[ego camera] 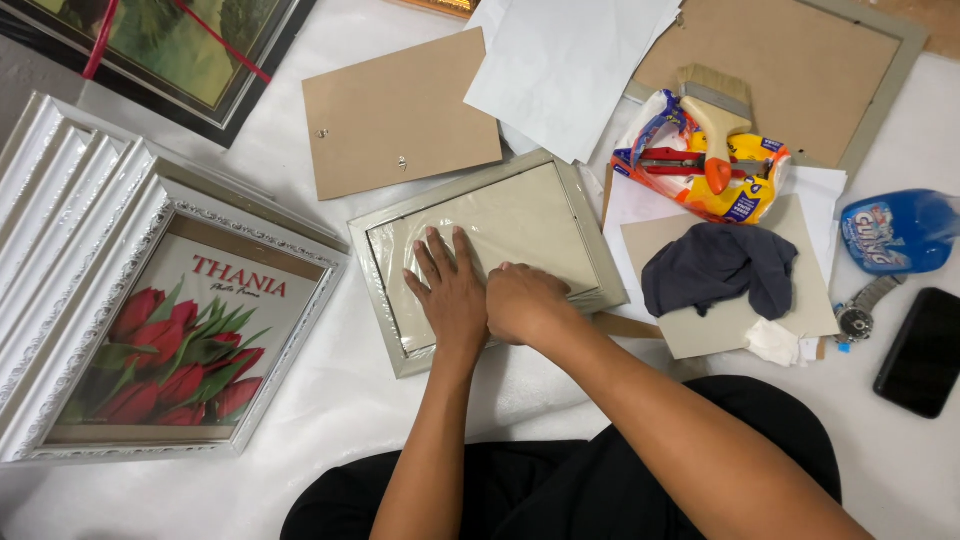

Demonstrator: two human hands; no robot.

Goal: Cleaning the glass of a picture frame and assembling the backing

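1. Left hand (452,290) flat, fingers spread, palm pressing on the clear film over the pale board inside the grey picture frame (487,257); nothing gripped.
2. Right hand (525,303) curled into a loose fist just beside the left, knuckles down on the same film near the frame's lower edge; anything pinched underneath not visible.
3. Frame lying face-down on the white sheet, right in front of the knees.
4. Judged progress: film and board seated in the frame; brown backing board (398,112) apart above it, so back not yet closed.
5. Further out: white frames with tulip print (175,335) at left; brush (714,112), dark cloth (718,268), blue spray bottle (898,230) at right.
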